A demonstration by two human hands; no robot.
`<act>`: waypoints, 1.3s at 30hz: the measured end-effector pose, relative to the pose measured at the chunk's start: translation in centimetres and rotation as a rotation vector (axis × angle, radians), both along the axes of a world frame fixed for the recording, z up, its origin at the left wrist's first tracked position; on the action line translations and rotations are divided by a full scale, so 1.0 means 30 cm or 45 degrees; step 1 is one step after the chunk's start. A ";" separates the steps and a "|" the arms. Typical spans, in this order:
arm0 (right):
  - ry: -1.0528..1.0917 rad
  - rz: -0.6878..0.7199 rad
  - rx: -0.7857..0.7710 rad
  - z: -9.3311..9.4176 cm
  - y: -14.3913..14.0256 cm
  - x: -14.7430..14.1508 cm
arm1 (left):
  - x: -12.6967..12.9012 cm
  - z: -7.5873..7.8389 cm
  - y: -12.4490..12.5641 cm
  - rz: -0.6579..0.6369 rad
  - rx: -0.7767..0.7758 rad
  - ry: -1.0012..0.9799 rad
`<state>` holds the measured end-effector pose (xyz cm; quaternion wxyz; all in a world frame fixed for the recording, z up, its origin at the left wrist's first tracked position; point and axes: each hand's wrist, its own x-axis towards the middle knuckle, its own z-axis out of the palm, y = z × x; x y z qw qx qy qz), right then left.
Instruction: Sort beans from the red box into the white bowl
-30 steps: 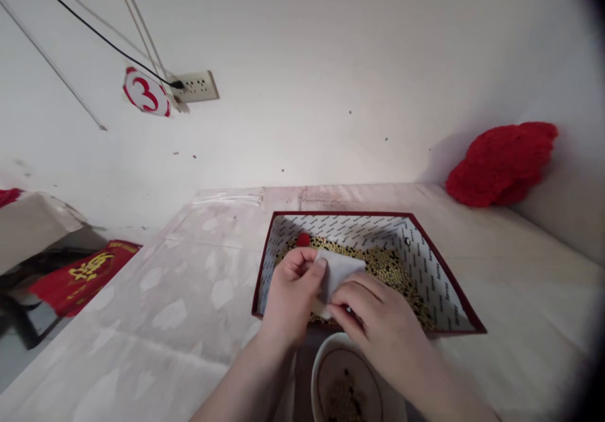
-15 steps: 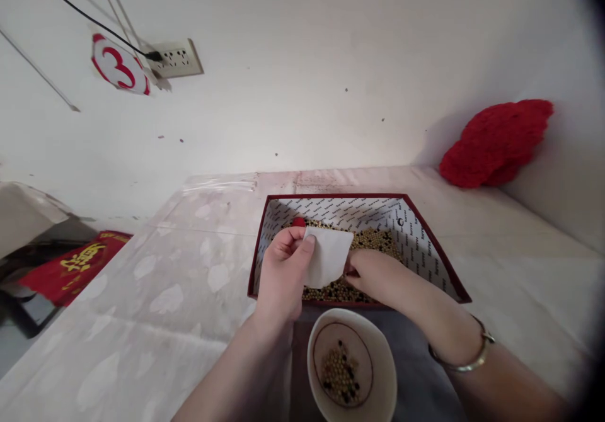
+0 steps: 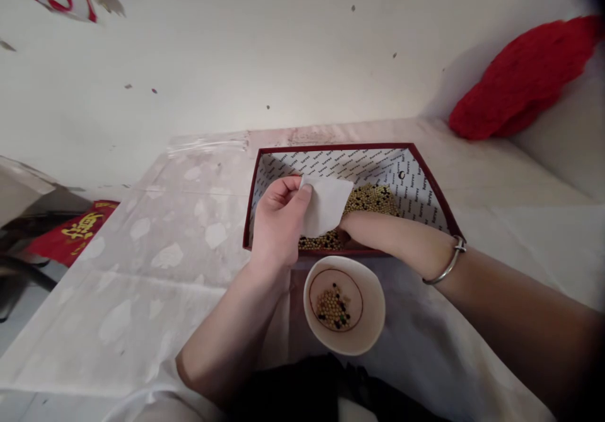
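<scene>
We find the scene evenly lit by soft, diffuse light, without glare. A faint shadow falls beside the red cushion [image 3: 524, 79]. Wide-angle distortion bends the edges; the right corners are vignetted dark. Focus is adequate.

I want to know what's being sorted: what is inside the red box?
The red box holds mostly yellow beans with some dark ones, against a printed lining. The left hand holds a white card that covers the middle; the right hand is partly hidden behind it.
</scene>
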<state>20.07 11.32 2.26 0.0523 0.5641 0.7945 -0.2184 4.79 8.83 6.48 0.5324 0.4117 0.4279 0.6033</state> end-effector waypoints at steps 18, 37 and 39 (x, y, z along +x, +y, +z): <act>0.869 -0.252 0.786 0.198 -0.144 -0.104 | 0.004 -0.010 -0.004 0.060 0.132 0.012; 0.867 -0.311 0.834 0.178 -0.133 -0.057 | 0.004 -0.004 -0.019 -0.033 0.203 0.273; 0.867 -0.343 0.817 0.179 -0.133 -0.053 | 0.004 -0.002 -0.021 -0.051 0.156 0.259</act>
